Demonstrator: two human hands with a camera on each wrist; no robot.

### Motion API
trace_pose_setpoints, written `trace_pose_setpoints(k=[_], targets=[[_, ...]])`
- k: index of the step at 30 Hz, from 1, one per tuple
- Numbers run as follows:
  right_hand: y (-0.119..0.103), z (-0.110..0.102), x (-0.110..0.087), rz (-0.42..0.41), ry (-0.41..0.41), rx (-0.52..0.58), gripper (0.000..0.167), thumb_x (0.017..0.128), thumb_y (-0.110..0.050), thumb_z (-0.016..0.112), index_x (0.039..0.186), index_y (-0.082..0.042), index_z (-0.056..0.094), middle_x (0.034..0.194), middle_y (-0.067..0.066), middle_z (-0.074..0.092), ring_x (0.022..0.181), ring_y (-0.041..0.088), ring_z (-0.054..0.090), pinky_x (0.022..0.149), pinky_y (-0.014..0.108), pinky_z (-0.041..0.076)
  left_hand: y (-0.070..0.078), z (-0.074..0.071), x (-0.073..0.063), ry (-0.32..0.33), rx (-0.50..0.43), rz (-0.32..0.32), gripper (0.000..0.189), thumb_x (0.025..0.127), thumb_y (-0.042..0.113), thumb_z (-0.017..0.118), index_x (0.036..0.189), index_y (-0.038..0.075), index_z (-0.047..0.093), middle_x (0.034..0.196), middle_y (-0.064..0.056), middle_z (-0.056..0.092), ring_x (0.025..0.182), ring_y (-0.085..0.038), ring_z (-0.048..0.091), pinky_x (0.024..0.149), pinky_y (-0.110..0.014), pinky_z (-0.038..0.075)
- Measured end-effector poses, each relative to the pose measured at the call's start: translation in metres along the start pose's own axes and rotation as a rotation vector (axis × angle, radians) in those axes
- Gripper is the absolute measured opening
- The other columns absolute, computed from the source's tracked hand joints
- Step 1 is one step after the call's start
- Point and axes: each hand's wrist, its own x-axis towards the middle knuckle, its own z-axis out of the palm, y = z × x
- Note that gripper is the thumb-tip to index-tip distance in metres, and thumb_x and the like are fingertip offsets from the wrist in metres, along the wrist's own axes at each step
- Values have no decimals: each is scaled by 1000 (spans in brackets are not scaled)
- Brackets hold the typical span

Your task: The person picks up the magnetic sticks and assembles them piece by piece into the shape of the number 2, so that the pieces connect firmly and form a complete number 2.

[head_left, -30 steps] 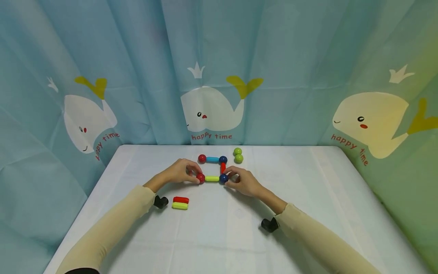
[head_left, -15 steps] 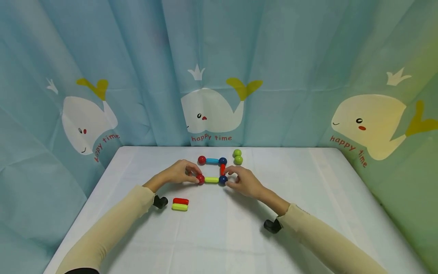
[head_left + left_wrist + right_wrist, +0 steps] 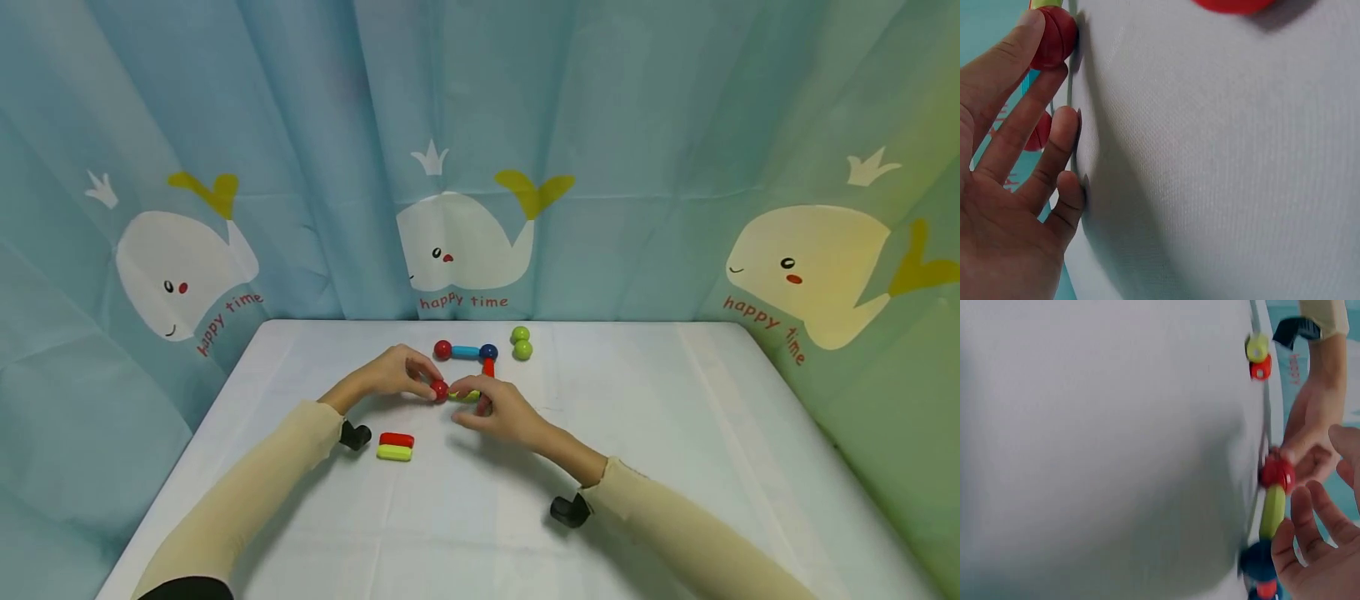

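Observation:
In the head view my left hand (image 3: 393, 372) pinches the near red ball (image 3: 439, 391) between thumb and finger, as the left wrist view also shows. A yellow-green rod (image 3: 1272, 512) runs from that ball to a dark blue ball (image 3: 1259, 559), which the right hand hides from the head camera. My right hand (image 3: 506, 412) is over this rod, thumb and fingers apart, nothing between them. A red rod (image 3: 489, 367) leads back to another dark blue ball (image 3: 489, 352). From there a light blue rod (image 3: 466, 352) reaches the far red ball (image 3: 443, 350).
Two green balls (image 3: 522, 350) lie at the back of the white table (image 3: 637, 400), right of the joined pieces. Nearer the front left, a loose red rod (image 3: 397, 439) and a yellow-green rod (image 3: 394, 452) lie side by side. A whale-print curtain (image 3: 637, 167) surrounds the table.
My right hand has left the near dark blue ball and moved left over the yellow-green rod, its fingers spreading. The left hand keeps its pinch on the red ball.

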Motion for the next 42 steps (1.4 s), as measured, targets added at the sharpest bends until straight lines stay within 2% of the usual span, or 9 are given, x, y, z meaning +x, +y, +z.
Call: trace_pose_setpoints(k=[5,12,17,23,31,36,42], targets=[[-6,21,7,0,-76,84,42,94,-14,77,132,-2,64,121,16,71,84,29,65,73,28,56,-5,-2,4,-19,-27,23,25,86,14,84,111,11,79,107,1,77,92,-18,66,84,-32,56],[-8,48,21,15,-136,103,42,93,-16,78,131,-4,66,116,12,72,75,20,62,70,23,53,-7,-4,5,-26,-39,22,24,87,13,83,111,9,80,107,0,77,91,-16,66,84,-31,55],[-9,60,28,1,-143,86,40,93,-14,78,130,-5,67,114,11,73,73,17,61,69,21,52,-5,-4,5,-29,-49,26,24,86,14,84,110,9,80,106,-1,77,89,-17,66,84,-31,55],[-11,67,34,4,-166,22,37,93,-13,77,129,-7,67,107,8,73,76,13,59,69,20,49,-5,-5,6,-36,-62,9,25,86,14,85,110,11,80,105,1,78,88,-16,69,84,-31,56],[-14,71,38,-15,-170,-35,28,94,-9,74,122,-6,70,95,5,72,80,15,60,71,21,46,-6,-4,5,-28,-38,7,25,86,17,86,110,12,80,104,3,78,87,-16,67,80,-31,55],[-17,69,37,5,-186,-54,26,94,-8,74,120,-7,72,91,4,70,77,12,57,69,20,44,-6,-4,5,-34,-50,13,25,86,17,85,110,12,80,105,1,78,90,-16,68,84,-32,55],[-17,66,35,22,-248,-52,26,94,-8,73,120,-9,73,84,0,65,70,8,52,65,19,42,-7,-5,5,-33,-24,18,25,87,18,85,111,12,80,105,2,77,90,-15,68,84,-32,54]])
